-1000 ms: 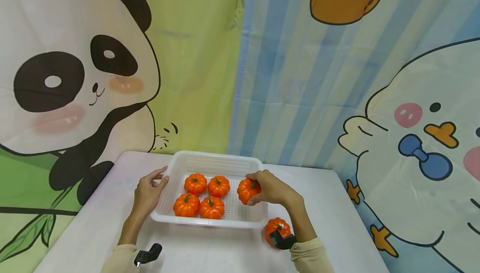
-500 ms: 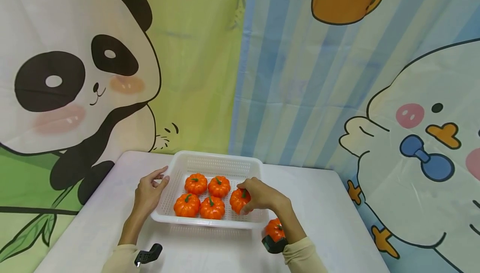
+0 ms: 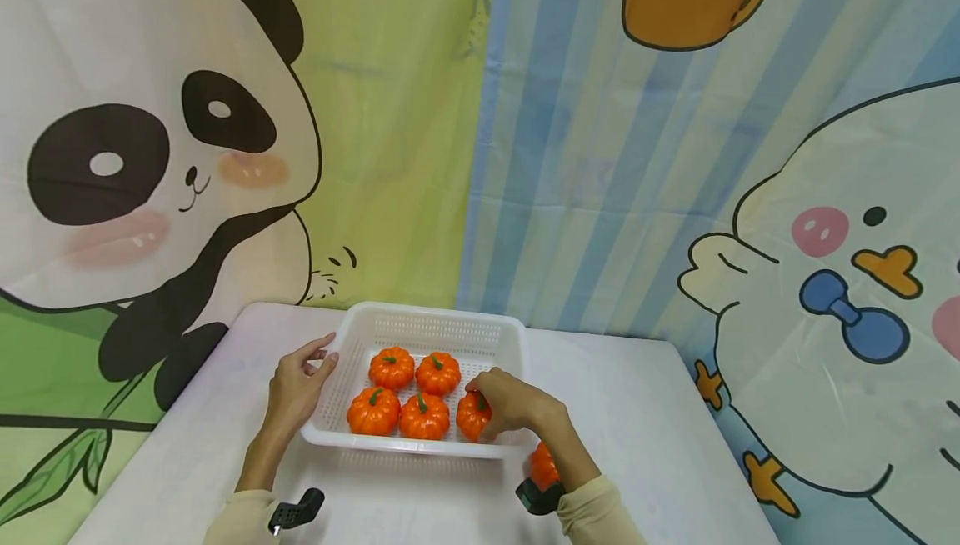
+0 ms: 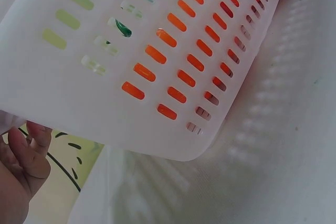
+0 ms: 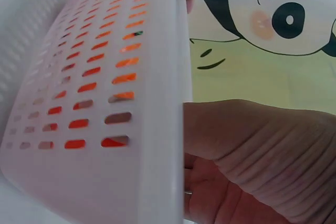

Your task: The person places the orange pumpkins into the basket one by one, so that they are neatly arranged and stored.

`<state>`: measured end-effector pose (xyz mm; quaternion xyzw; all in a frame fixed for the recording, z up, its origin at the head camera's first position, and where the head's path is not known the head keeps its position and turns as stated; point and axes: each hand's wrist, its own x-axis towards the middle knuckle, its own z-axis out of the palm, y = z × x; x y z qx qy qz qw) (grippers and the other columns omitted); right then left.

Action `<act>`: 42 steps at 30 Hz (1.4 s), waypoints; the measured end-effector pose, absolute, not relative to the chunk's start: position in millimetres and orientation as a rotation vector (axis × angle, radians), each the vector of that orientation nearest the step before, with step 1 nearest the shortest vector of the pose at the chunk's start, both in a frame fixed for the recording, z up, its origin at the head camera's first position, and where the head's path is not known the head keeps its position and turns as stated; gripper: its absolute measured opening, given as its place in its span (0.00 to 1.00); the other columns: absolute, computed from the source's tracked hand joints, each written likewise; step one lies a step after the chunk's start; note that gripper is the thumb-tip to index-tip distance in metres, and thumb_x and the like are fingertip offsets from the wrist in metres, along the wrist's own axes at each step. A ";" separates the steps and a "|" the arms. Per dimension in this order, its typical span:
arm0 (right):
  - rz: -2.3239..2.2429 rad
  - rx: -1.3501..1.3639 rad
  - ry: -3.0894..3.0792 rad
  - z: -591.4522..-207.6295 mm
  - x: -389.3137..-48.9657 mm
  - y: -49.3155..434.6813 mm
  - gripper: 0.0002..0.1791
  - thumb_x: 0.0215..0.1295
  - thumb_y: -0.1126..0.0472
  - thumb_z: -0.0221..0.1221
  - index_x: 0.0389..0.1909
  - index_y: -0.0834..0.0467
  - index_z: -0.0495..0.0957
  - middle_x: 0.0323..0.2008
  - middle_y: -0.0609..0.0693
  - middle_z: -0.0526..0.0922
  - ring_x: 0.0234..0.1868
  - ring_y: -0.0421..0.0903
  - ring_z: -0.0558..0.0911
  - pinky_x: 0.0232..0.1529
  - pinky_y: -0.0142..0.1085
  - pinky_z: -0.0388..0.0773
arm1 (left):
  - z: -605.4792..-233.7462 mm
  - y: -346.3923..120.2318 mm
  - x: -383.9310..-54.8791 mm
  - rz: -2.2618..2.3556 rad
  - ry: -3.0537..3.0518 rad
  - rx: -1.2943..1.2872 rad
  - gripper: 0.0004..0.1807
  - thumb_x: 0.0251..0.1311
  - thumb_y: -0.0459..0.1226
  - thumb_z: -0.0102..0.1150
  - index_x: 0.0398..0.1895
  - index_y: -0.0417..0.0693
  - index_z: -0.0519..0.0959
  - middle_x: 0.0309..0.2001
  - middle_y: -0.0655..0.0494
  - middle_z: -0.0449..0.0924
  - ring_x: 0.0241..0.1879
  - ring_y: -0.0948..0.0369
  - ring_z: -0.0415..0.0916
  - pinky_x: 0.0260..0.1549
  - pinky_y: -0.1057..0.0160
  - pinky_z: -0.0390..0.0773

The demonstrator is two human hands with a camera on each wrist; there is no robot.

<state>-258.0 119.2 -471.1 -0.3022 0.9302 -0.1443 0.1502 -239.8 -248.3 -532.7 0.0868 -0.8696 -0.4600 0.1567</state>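
A white perforated plastic basket (image 3: 405, 442) stands on the table with several small orange toy pumpkins inside, including a front-left pumpkin (image 3: 373, 411) and a back-left pumpkin (image 3: 392, 367). My right hand (image 3: 517, 406) reaches over the right rim and holds another pumpkin (image 3: 470, 417) by its top and side, low in the basket beside the front row. In the right wrist view the basket wall (image 5: 84, 166) hides the fingertips. My left hand (image 3: 295, 382) rests its fingertips against the left rim, as the fingers (image 4: 37, 163) in the left wrist view show.
One more pumpkin (image 3: 543, 468) lies on the white table (image 3: 420, 503) outside the basket's front right corner, partly covered by my right wrist and its black camera (image 3: 539, 497). Behind the table hangs a cartoon-printed curtain (image 3: 390, 153).
My right hand has moved left, toward me and down with its pumpkin, from near the right wall to beside the front row. My left hand and the basket have stayed put.
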 end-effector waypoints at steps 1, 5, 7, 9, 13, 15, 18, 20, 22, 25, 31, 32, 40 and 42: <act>-0.401 -0.870 2.669 -472.5 -257.2 118.3 0.38 0.51 0.60 0.84 0.66 0.59 0.83 0.57 0.46 0.86 0.60 0.44 0.79 0.69 0.41 0.79 | -533.1 -247.9 -239.4 -1.319 -2.491 0.251 0.26 0.79 0.45 0.62 0.76 0.51 0.79 0.58 0.39 0.86 0.38 0.59 0.78 0.34 0.66 0.75; -0.353 -0.898 2.663 -478.0 -256.3 114.8 0.37 0.52 0.61 0.83 0.65 0.58 0.84 0.56 0.45 0.87 0.59 0.43 0.80 0.70 0.40 0.79 | -534.3 -246.8 -238.2 -1.333 -2.497 0.256 0.26 0.79 0.46 0.62 0.76 0.51 0.78 0.59 0.39 0.86 0.38 0.59 0.78 0.33 0.66 0.75; -0.337 -0.914 2.664 -480.2 -257.1 113.5 0.36 0.52 0.61 0.83 0.65 0.58 0.84 0.56 0.44 0.88 0.58 0.42 0.80 0.69 0.40 0.79 | -534.5 -246.8 -239.0 -1.326 -2.495 0.256 0.26 0.79 0.46 0.62 0.76 0.51 0.79 0.59 0.39 0.86 0.37 0.59 0.78 0.33 0.66 0.75; -0.325 -0.925 2.662 -481.8 -258.2 112.2 0.35 0.52 0.61 0.83 0.64 0.58 0.85 0.55 0.44 0.88 0.56 0.41 0.80 0.69 0.39 0.79 | -534.3 -246.8 -239.4 -1.323 -2.494 0.255 0.26 0.79 0.46 0.62 0.76 0.51 0.79 0.59 0.39 0.86 0.37 0.59 0.78 0.33 0.66 0.75; -0.312 -0.924 2.654 -484.3 -259.4 110.3 0.33 0.53 0.60 0.83 0.62 0.58 0.86 0.52 0.42 0.88 0.53 0.39 0.79 0.67 0.38 0.80 | -533.4 -246.4 -239.9 -1.322 -2.490 0.252 0.26 0.79 0.46 0.62 0.76 0.51 0.79 0.58 0.38 0.86 0.38 0.58 0.78 0.33 0.66 0.75; -0.307 -0.917 2.651 -485.1 -259.6 109.7 0.33 0.54 0.60 0.83 0.62 0.58 0.86 0.51 0.42 0.87 0.53 0.38 0.79 0.67 0.38 0.80 | -533.0 -246.3 -240.0 -1.321 -2.490 0.251 0.26 0.79 0.46 0.62 0.76 0.51 0.79 0.58 0.38 0.86 0.38 0.58 0.78 0.33 0.66 0.75; -0.302 -0.905 2.651 -486.1 -258.8 109.3 0.34 0.55 0.58 0.83 0.64 0.58 0.85 0.53 0.43 0.87 0.54 0.39 0.80 0.68 0.39 0.80 | -532.7 -246.1 -239.7 -1.315 -2.491 0.255 0.26 0.79 0.46 0.62 0.76 0.51 0.79 0.58 0.38 0.86 0.39 0.58 0.79 0.34 0.66 0.75; -0.307 -0.897 2.650 -486.4 -258.3 109.5 0.36 0.55 0.57 0.83 0.66 0.58 0.84 0.55 0.44 0.87 0.56 0.40 0.80 0.70 0.39 0.79 | -532.6 -246.2 -239.4 -1.313 -2.492 0.258 0.26 0.79 0.46 0.62 0.76 0.51 0.79 0.58 0.39 0.86 0.39 0.57 0.79 0.34 0.66 0.75; -0.312 -0.899 2.647 -486.5 -257.7 110.0 0.37 0.56 0.57 0.83 0.67 0.59 0.83 0.56 0.46 0.87 0.57 0.42 0.80 0.70 0.40 0.79 | -532.6 -246.4 -239.1 -1.316 -2.494 0.257 0.26 0.79 0.46 0.62 0.76 0.51 0.78 0.58 0.39 0.86 0.39 0.57 0.79 0.34 0.67 0.75; -0.314 -0.911 2.649 -486.2 -257.8 110.9 0.36 0.57 0.57 0.83 0.66 0.60 0.83 0.56 0.47 0.87 0.57 0.42 0.80 0.70 0.40 0.79 | -532.5 -246.8 -239.2 -1.323 -2.495 0.256 0.27 0.80 0.47 0.61 0.77 0.51 0.78 0.59 0.39 0.86 0.40 0.57 0.79 0.34 0.67 0.76; -0.309 -0.912 2.660 -484.4 -256.8 111.9 0.35 0.57 0.57 0.82 0.66 0.59 0.83 0.56 0.47 0.87 0.56 0.42 0.80 0.69 0.40 0.79 | -532.6 -247.8 -240.5 -1.331 -2.492 0.248 0.27 0.80 0.47 0.61 0.77 0.51 0.78 0.59 0.38 0.86 0.39 0.57 0.79 0.33 0.67 0.76; -0.308 -0.915 2.660 -484.3 -256.7 112.0 0.35 0.57 0.57 0.82 0.66 0.59 0.83 0.56 0.48 0.87 0.56 0.42 0.80 0.69 0.40 0.79 | -532.7 -248.0 -240.5 -1.330 -2.491 0.247 0.27 0.79 0.47 0.61 0.76 0.51 0.78 0.59 0.38 0.86 0.39 0.57 0.79 0.34 0.67 0.76; -0.286 -0.914 2.662 -485.5 -257.8 112.3 0.40 0.58 0.56 0.82 0.71 0.59 0.81 0.59 0.49 0.87 0.61 0.45 0.80 0.72 0.42 0.77 | -533.0 -248.4 -239.7 -1.319 -2.496 0.262 0.26 0.79 0.47 0.62 0.76 0.52 0.79 0.59 0.39 0.86 0.39 0.59 0.79 0.35 0.65 0.75; -0.296 -0.904 2.662 -485.6 -258.3 112.5 0.40 0.58 0.55 0.82 0.71 0.59 0.81 0.58 0.49 0.87 0.60 0.45 0.80 0.72 0.42 0.78 | -533.0 -248.5 -239.8 -1.321 -2.496 0.264 0.26 0.79 0.47 0.62 0.76 0.52 0.79 0.59 0.39 0.86 0.39 0.58 0.79 0.35 0.65 0.75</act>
